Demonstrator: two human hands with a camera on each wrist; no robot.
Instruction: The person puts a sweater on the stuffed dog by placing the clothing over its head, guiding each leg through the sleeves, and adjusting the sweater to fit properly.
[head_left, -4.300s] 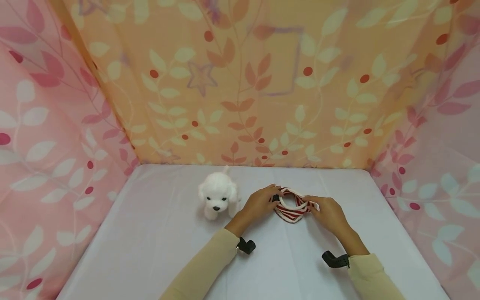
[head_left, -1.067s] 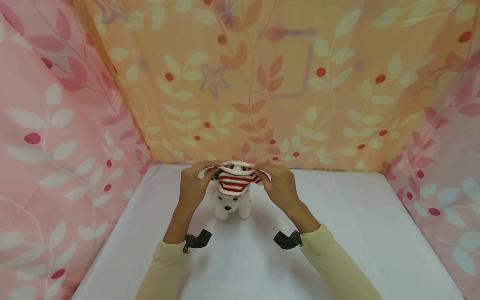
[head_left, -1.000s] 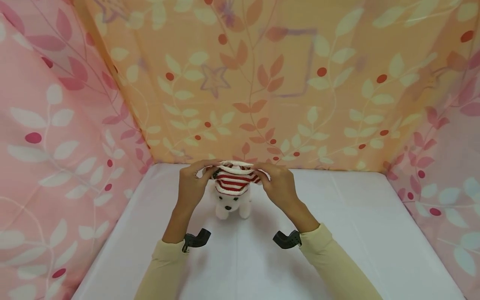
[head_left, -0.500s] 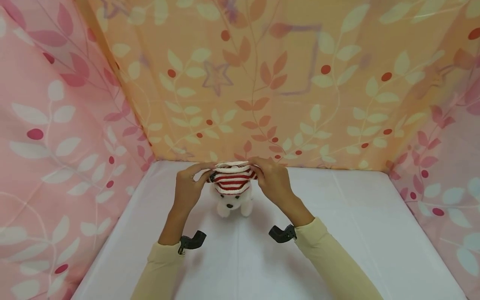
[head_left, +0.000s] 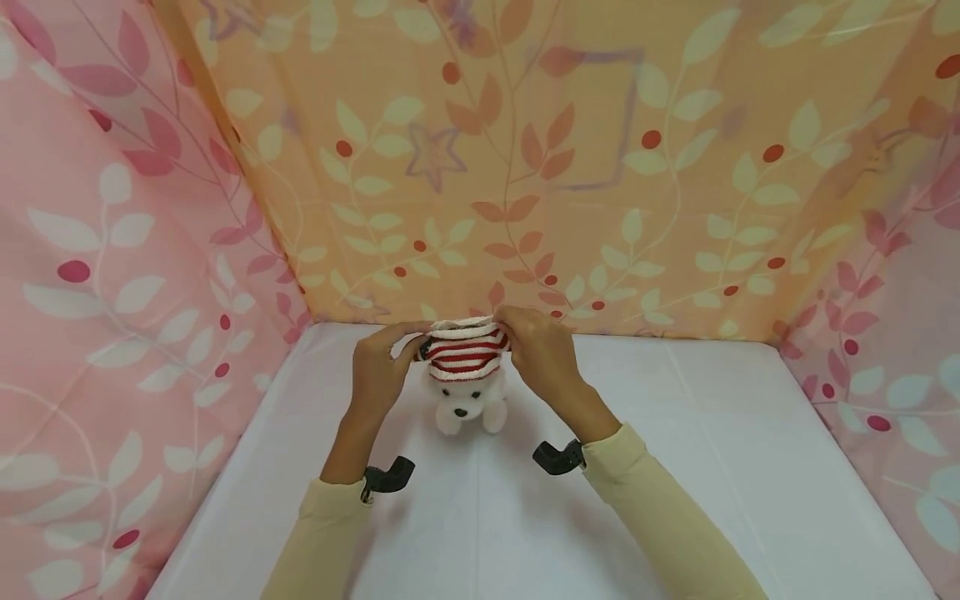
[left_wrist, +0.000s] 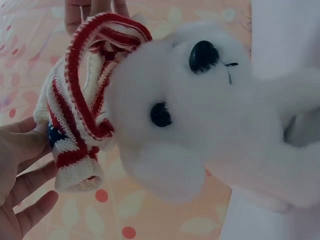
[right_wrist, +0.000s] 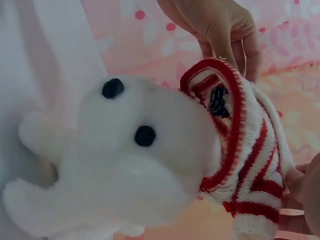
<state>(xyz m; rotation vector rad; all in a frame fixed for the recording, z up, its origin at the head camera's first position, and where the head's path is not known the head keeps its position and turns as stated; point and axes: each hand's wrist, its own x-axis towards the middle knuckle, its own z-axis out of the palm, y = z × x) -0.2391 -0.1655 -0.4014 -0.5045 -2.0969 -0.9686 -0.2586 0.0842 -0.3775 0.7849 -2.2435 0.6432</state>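
Observation:
A white plush dog (head_left: pixel 462 402) stands facing me on the white table. Over the crown of its head sits a small red-and-white striped knitted sweater (head_left: pixel 465 357), its red-edged opening above the eyes. My left hand (head_left: pixel 375 371) pinches the sweater's left side between thumb and fingers, near a dark blue patch seen in the left wrist view. My right hand (head_left: pixel 546 350) grips the opposite upper edge; in the right wrist view the striped sleeve (right_wrist: pixel 255 210) hangs below those fingers (right_wrist: pixel 295 220). The dog's eyes and nose show; the top of its head is covered.
The white-covered table (head_left: pixel 675 450) spreads out around the dog. Behind it rises an orange leaf-patterned cloth (head_left: pixel 375 200), with pink patterned cloths (head_left: pixel 112 333) at both sides. A black wrist mount (head_left: pixel 390 475) juts inward from each forearm.
Both hands have brought the sweater leftward from beside the dog to over its head. Within the last second, my right hand has shifted slightly up and left, and the striped front has flattened.

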